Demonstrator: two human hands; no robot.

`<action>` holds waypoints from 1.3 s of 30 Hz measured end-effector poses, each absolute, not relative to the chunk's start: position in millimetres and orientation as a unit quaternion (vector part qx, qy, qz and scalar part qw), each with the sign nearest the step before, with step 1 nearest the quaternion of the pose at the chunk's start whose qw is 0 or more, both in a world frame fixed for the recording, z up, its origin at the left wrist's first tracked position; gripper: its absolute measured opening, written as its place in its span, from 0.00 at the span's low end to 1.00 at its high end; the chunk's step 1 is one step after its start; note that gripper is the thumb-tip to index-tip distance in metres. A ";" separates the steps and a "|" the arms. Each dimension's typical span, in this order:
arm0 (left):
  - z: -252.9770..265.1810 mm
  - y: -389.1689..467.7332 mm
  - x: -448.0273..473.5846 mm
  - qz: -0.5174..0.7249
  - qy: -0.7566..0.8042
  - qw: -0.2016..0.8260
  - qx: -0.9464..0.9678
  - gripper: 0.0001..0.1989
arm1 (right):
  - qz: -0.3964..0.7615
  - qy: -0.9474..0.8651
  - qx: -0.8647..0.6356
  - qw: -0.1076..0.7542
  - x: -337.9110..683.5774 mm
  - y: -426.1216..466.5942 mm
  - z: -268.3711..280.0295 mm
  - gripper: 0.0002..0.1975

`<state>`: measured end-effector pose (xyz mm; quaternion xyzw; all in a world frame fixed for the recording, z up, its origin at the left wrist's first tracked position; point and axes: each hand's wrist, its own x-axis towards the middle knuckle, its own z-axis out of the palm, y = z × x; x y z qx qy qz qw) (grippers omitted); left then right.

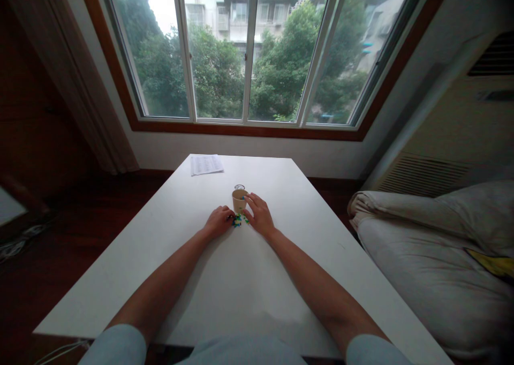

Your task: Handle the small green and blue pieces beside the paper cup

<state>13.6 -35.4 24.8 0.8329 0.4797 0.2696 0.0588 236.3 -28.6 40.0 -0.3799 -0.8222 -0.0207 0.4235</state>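
Note:
A tan paper cup (238, 205) stands upright on the white table (241, 279). In front of it lies a small heap of tiny green, blue, yellow and black pieces (236, 221), too small to name. My left hand (219, 221) rests at the heap's left edge, fingers curled together by a small dark piece; their hold is partly hidden. My right hand (260, 215) is at the cup's right side, thumb and fingers apart, with fingertips over the rim. A tiny blue piece (243, 197) shows by those fingertips, at the cup's mouth.
Behind the cup is a small clear round object (240, 187), perhaps a lid. Printed paper sheets (206, 164) lie at the table's far left corner. A cushioned sofa (417, 258) stands to the right, and a wide window (247, 54) is beyond the table.

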 end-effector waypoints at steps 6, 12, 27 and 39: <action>27.8 -38.2 14.2 0.268 0.479 0.063 0.834 0.09 | -0.012 -0.809 -0.383 0.445 237.2 -27.6 38.3 0.22; 26.7 -37.7 14.3 0.272 0.483 0.058 0.830 0.10 | 0.025 -0.799 -0.407 0.442 239.2 -26.8 34.5 0.24; 27.1 -39.5 13.7 0.292 0.505 0.079 0.808 0.18 | 0.050 -0.809 -0.390 0.437 238.2 -23.2 27.7 0.28; 25.9 -40.2 13.4 0.350 0.468 0.107 0.804 0.27 | 0.207 -0.751 -0.415 0.470 240.2 -10.9 14.4 0.32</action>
